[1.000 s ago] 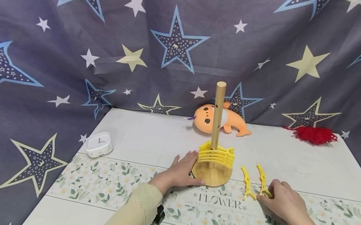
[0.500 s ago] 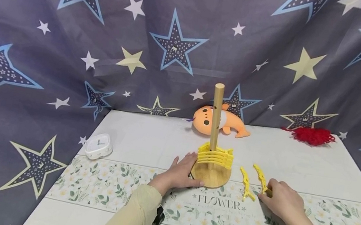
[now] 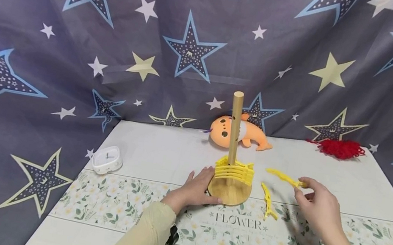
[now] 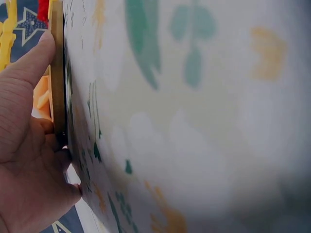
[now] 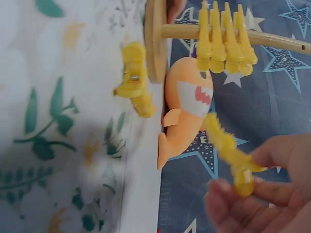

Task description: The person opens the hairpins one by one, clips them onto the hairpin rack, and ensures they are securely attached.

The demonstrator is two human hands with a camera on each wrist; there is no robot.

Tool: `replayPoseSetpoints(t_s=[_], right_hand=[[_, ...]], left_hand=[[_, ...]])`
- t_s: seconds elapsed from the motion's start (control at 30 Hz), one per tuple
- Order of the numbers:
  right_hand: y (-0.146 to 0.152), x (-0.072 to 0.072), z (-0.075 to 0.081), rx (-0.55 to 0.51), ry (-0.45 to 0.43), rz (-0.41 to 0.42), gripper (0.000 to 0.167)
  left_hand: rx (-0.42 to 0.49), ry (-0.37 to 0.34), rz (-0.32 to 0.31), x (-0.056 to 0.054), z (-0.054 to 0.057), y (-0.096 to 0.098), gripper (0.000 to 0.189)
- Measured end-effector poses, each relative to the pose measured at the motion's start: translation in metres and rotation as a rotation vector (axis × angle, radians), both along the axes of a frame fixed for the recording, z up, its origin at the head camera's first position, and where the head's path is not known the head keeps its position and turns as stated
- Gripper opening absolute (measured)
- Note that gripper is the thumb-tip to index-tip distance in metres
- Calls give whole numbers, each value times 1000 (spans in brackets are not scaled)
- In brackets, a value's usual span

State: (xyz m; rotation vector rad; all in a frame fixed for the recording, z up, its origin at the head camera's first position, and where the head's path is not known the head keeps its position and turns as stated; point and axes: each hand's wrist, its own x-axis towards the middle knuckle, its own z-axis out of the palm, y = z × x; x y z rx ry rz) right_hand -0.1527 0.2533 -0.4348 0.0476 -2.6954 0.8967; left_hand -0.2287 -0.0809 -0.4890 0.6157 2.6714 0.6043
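A wooden stand (image 3: 235,128) with an upright post and round base stands on the table. Several yellow hair clips (image 3: 234,171) are stacked around its lower post. With thumb and fingers spread along the rim, my left hand (image 3: 195,188) holds the base (image 4: 57,73). Between thumb and fingers my right hand (image 3: 322,206) pinches one yellow alligator hair clip (image 3: 284,177) by its end, raised above the table; the right wrist view shows this clip (image 5: 228,145) pointing towards the post. Another yellow hair clip (image 3: 268,201) lies on the table, right of the base.
Behind the post lies an orange plush toy (image 3: 256,135). A bundle of red yarn (image 3: 342,149) sits at the back right, and a white box (image 3: 107,160) stands at the left. A star-patterned curtain (image 3: 206,12) hangs behind the white table (image 3: 161,151).
My right hand has lifted one hair clip off the table, and the clip has turned to point left towards the stand. The left hand stays at the base.
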Motion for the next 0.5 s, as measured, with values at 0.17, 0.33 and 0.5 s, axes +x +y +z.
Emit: replayPoseSetpoints(t_s=[0.17,0.33,0.5], right_hand=[[-7,-2,6,-111,71,46,42],[-17,-3,12,-227,95,68,40],[-27,-6,16,-224,149,67,33]], left_hand=[[-1,6,0,0,0,0,108],[-1,7,-1,0,0,0,108],[5,2,1,0,0,0,108]])
